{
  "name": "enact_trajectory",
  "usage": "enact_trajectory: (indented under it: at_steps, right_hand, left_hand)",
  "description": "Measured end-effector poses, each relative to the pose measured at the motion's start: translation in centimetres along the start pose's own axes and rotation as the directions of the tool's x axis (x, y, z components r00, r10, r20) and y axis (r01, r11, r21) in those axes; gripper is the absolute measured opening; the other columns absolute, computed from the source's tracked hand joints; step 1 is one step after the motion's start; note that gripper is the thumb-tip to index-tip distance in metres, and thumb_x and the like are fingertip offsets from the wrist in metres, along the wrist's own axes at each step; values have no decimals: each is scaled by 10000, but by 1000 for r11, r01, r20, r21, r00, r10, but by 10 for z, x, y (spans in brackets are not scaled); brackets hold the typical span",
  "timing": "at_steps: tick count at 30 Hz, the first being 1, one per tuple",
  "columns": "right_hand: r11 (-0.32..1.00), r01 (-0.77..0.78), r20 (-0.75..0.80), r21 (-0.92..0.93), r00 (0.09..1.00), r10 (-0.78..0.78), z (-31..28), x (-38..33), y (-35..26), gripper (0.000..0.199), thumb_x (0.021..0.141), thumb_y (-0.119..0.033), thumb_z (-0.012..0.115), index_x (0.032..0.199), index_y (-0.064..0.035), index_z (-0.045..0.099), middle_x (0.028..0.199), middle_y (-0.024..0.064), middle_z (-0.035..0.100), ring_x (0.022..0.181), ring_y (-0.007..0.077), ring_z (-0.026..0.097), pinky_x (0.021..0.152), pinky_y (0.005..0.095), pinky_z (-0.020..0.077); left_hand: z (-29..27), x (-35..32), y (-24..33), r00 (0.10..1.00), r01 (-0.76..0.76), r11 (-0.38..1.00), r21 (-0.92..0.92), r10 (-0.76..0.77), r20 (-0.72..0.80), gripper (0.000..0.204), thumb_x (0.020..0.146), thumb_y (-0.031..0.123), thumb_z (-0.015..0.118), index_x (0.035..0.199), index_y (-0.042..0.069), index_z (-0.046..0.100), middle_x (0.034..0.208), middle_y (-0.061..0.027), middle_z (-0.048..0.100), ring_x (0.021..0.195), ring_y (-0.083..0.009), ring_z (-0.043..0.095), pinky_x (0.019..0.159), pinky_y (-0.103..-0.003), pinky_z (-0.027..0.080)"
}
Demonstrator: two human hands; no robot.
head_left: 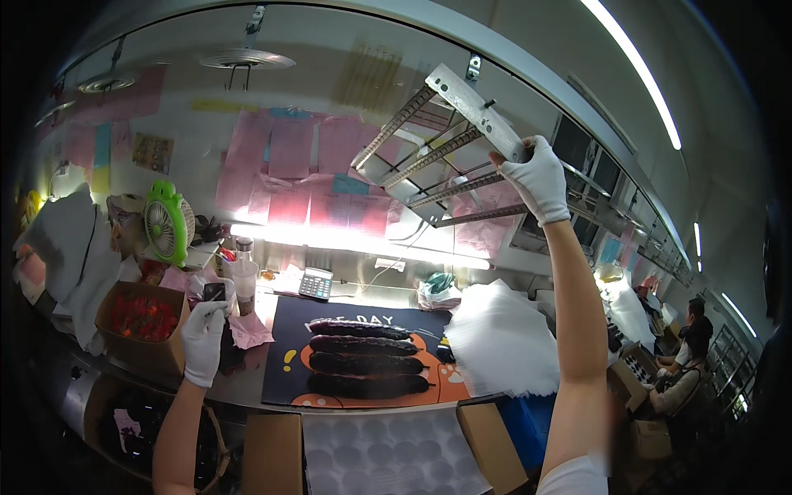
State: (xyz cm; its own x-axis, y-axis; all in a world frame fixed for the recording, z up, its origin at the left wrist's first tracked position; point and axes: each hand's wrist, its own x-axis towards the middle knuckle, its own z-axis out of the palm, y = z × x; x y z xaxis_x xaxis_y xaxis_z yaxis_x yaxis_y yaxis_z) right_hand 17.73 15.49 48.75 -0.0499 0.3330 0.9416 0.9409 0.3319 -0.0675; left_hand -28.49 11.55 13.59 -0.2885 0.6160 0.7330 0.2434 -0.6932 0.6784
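Sitting near the left end of the work surface [247, 379], a cardboard box [136, 353] holds a heap of red pieces, its walls probably keeping them together; a green frog-headed fan [169, 224] stands behind it, toward the back edge. Just beside the box is the white-gloved left hand [205, 340], fingers bent close together at a small dark object [214, 291]; whether they grip it, I cannot tell. Pink sheets [293, 148] hang on the wall, perhaps to be read from the bench, though their writing is too small to make out. A calculator [316, 283] lies just behind the dark printed mat [282, 330], which bears white lettering along its back edge and four long black bundles [367, 363] side by side. Nearest the viewer, a tray with round cells [392, 454] sits between carton flaps [272, 445]. Well above the mat, a metal rack with ribbed bars [433, 156] is held up tilted. White foam sheets [503, 342] lie at the mat's right edge. Higher up, the gloved right hand [540, 183] has fingers and thumb clamped on the rack's end plate [470, 103], presumably because that solid part gives a firm hold.
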Motion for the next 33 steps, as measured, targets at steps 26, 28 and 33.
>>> enact_trajectory:
  at_steps: [26, 28, 33]
  right_hand:
    - [927, -357, 811, 114, 572, 121, 175, -228, 63, 459, 812, -159, 724, 1206, -69, 507, 1127, 152, 658, 1060, 311, 627, 894, 349, 491]
    - [976, -182, 987, -119, 84, 136, 176, -334, 144, 673, 744, -151, 746, 1331, -23, 443, 1210, 143, 635, 1093, 322, 618, 924, 383, 491]
    - [966, -69, 930, -248, 261, 257, 182, -427, 112, 376, 785, -107, 622, 1151, -41, 570, 980, 190, 691, 1004, 355, 645, 880, 412, 504]
  left_hand:
    - [95, -82, -12, 799, 292, 901, 322, -415, 436, 380, 913, 71, 589, 1293, 57, 577, 1085, -113, 658, 965, -178, 643, 848, -278, 503]
    - [131, -106, -17, 765, 148, 941, 305, -304, 567, 445, 892, 108, 613, 1329, 78, 539, 1258, -159, 582, 1100, -299, 606, 921, -347, 498]
    - [150, -132, -24, 582, -73, 750, 658, -504, 639, 748, 884, 333, 640, 1484, 42, 303, 1488, -217, 363, 1372, -400, 344, 1128, -475, 286]
